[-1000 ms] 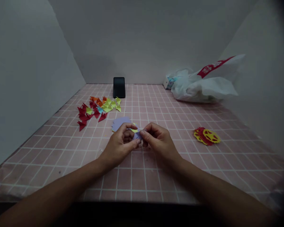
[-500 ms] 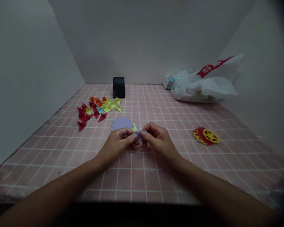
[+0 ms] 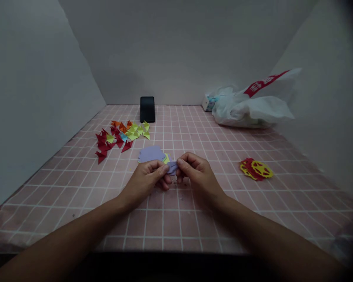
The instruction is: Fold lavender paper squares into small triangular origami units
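Between my two hands is a small folded piece of purple paper (image 3: 172, 167). My left hand (image 3: 151, 175) pinches its left end between thumb and fingers. At the right end, the thumb and forefinger of my right hand (image 3: 193, 169) are closed on the same piece. Just beyond my left hand lies a stack of purple paper sheets (image 3: 151, 153), with a bit of yellow paper (image 3: 166, 158) showing at its right side. Fingers cover part of the folds, so the exact shape is hidden.
Several folded paper cranes (image 3: 117, 137) in red, orange, yellow and blue lie at the left. A black phone (image 3: 147, 109) leans near the back wall. At the right are red and yellow cut-out discs (image 3: 256, 169), with a white plastic bag (image 3: 250, 109) and a tissue box (image 3: 207, 102) behind.
My hands have moved slightly apart, and more of the purple paper shows between the fingertips. Nothing else on the table has moved.
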The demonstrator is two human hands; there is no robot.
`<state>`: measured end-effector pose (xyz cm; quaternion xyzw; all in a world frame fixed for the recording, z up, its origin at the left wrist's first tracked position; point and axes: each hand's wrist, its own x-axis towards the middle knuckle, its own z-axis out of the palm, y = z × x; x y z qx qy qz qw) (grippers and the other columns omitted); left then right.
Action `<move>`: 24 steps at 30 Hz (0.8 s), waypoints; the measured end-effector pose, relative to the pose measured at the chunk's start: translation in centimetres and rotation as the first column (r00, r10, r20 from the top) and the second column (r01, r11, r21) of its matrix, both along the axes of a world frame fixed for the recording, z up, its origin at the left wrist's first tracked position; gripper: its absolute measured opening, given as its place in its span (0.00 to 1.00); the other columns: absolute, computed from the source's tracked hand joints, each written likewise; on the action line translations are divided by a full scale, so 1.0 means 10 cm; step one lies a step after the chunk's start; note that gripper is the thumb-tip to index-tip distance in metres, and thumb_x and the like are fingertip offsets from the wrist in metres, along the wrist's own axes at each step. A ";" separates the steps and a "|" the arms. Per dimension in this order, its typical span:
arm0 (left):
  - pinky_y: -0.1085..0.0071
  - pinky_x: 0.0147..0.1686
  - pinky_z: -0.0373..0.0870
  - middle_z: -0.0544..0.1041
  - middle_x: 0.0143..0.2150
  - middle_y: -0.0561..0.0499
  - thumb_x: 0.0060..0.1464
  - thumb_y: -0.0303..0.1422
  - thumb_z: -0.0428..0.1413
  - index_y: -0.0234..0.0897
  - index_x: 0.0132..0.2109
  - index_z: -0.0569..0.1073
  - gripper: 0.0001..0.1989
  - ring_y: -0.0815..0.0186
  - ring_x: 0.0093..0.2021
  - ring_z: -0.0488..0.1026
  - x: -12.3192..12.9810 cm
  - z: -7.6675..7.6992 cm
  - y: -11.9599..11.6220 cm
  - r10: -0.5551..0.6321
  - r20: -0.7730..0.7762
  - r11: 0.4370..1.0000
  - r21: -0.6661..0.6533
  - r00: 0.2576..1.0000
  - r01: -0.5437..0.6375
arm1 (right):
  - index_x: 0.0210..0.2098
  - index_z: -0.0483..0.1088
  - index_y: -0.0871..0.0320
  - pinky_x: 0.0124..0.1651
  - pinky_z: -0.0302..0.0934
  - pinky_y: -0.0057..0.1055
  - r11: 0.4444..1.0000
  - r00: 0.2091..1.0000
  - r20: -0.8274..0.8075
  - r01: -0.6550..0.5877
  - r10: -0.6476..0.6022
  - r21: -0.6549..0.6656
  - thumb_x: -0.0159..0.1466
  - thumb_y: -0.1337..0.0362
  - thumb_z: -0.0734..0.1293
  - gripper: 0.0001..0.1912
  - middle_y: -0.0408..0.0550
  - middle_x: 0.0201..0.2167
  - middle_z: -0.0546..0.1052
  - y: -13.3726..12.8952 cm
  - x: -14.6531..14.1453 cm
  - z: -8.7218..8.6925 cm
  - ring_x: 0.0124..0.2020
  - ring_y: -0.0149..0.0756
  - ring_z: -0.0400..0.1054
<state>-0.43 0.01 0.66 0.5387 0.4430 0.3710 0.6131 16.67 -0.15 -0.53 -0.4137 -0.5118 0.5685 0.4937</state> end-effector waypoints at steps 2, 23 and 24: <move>0.73 0.27 0.73 0.76 0.25 0.52 0.57 0.40 0.59 0.35 0.29 0.72 0.14 0.70 0.22 0.72 0.00 0.00 0.00 0.008 -0.005 1.000 0.006 1.000 -0.008 | 0.28 0.66 0.57 0.27 0.59 0.27 1.000 1.000 0.011 -0.001 0.001 -0.001 0.65 0.58 0.67 0.13 0.39 0.22 0.70 0.00 0.00 0.00 0.21 0.27 0.64; 0.77 0.21 0.70 0.74 0.21 0.55 0.61 0.40 0.54 0.35 0.32 0.69 0.13 0.73 0.19 0.71 0.02 -0.04 -0.06 0.031 -0.026 0.990 0.137 0.999 -0.027 | 0.30 0.69 0.58 0.27 0.57 0.27 0.992 0.991 -0.043 -0.125 0.124 -0.010 0.61 0.56 0.71 0.12 0.39 0.22 0.70 0.04 -0.05 -0.12 0.22 0.27 0.63; 0.77 0.21 0.70 0.74 0.22 0.56 0.60 0.40 0.55 0.35 0.32 0.69 0.14 0.73 0.19 0.71 0.02 -0.04 -0.06 0.021 -0.016 0.992 0.127 1.000 -0.019 | 0.30 0.69 0.58 0.27 0.57 0.27 0.992 0.991 -0.042 -0.124 0.124 -0.008 0.61 0.57 0.71 0.11 0.39 0.21 0.70 0.04 -0.05 -0.12 0.22 0.27 0.63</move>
